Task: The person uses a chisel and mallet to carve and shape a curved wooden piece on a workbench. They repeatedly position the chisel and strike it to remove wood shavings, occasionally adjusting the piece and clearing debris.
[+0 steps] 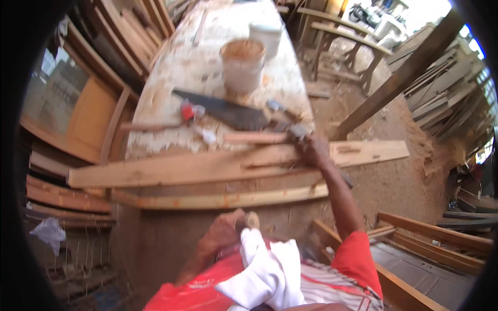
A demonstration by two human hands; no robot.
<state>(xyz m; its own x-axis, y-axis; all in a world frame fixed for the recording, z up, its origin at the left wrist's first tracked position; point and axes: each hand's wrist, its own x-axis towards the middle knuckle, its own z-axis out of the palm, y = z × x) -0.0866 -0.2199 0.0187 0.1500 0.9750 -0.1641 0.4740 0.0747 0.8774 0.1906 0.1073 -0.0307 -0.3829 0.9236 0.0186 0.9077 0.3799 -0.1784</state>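
My right hand [314, 151] reaches over the far edge of a long pale wooden board [197, 167]. Its fingers close around the head end of a hammer [254, 137], whose reddish wooden handle points left; motion blurs the grip. Slots are cut into the board near that hand. Close to my body, my left hand [225, 229] is closed on a tool with a round wooden handle [252, 221]; its other end is hidden. A white cloth [264, 272] hangs right below this handle. Beyond the board lies a handsaw [225, 110] with a dark blade and a red-and-white item [191, 110] beside it.
The board rests across a stained white workbench [174, 83] with a pale front rail [228, 199]. Two buckets [243, 70] stand farther back. Wooden frames [88, 109] lean at left, a post [399, 75] slants at right, and a panelled door [415, 272] lies lower right.
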